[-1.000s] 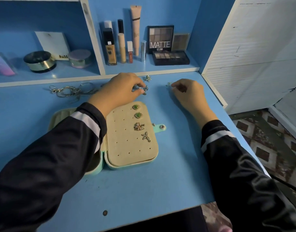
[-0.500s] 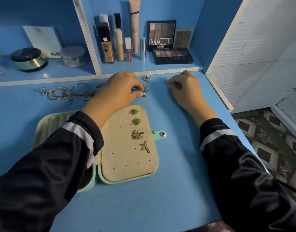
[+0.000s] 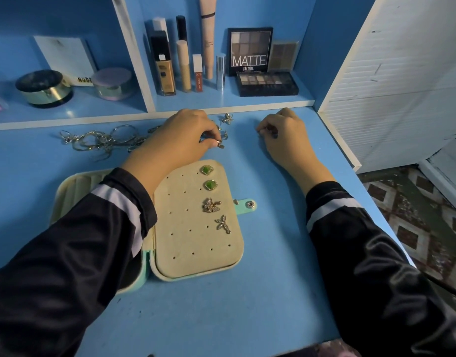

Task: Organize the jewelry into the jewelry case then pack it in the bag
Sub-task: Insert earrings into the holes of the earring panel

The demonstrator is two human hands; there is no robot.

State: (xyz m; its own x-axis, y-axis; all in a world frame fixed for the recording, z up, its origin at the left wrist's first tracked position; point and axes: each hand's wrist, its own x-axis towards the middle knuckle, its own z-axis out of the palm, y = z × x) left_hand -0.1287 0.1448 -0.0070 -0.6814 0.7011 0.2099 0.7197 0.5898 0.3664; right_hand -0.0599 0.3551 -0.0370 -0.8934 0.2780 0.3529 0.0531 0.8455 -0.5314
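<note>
Sleeves of black with a white stripe cross the near part of the blue worktop (image 3: pixel 221 305). Between them the jewelry case (image 3: pixel 196 248) lies open flat, with its snap tab (image 3: pixel 250 204) sticking out to the right. Its beige pad carries four pieces in the right-hand column: a green stud (image 3: pixel 206 170), a second green stud (image 3: pixel 210 185), a butterfly earring (image 3: pixel 211 204) and a flower earring (image 3: pixel 223 223).

Just past the case, our left hand (image 3: pixel 175 140) pinches a small earring (image 3: pixel 220 144) between thumb and forefinger, low over the worktop. Our right hand (image 3: pixel 283 135) rests well apart to the right with its fingers curled in; we cannot tell whether they hold anything.

Another loose earring (image 3: pixel 227 118) lies beyond the left hand, and a heap of chains and hoops (image 3: pixel 103 140) lies to the left.

We judge these pieces light, hard and slippery, with thin posts that would bend. It seems best to hold each by its ornamental front, leaving the post free for a hole in the pad. The chains look limp and tangle-prone, so we would lift them by one end.

On the shelf (image 3: pixel 232 100), the eyeshadow palette (image 3: pixel 250 51) reads "MATTE", with a smaller line beneath that is unclear. A white box (image 3: pixel 67 57) shows "NUDE". Labels on the foundation bottle (image 3: pixel 165 70) are too small to read. No bag is in view.
</note>
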